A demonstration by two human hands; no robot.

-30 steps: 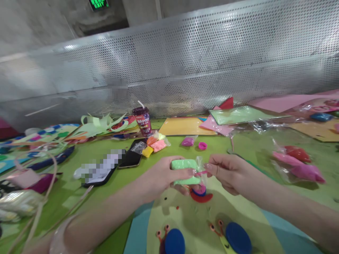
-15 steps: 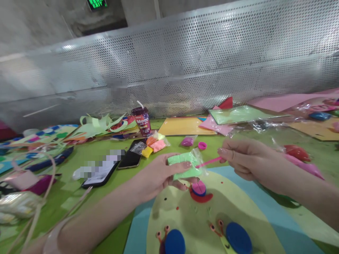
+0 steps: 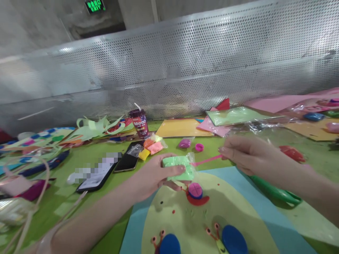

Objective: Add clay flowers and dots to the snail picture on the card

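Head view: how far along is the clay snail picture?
Done: three clay snails sit on the pale green sheet. In hand: left hand grips a bagged green clay block; right hand holds its pink tie by the end. Left: the bag looks still closed, that clay unused.

Left hand point(image 3: 152, 174) grips bagged green clay point(image 3: 178, 166); right hand point(image 3: 245, 155) pinches pink stick point(image 3: 207, 160) touching bag.

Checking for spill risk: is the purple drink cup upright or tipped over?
Upright: the purple drink cup stands base-down on the green table, straw pointing up.
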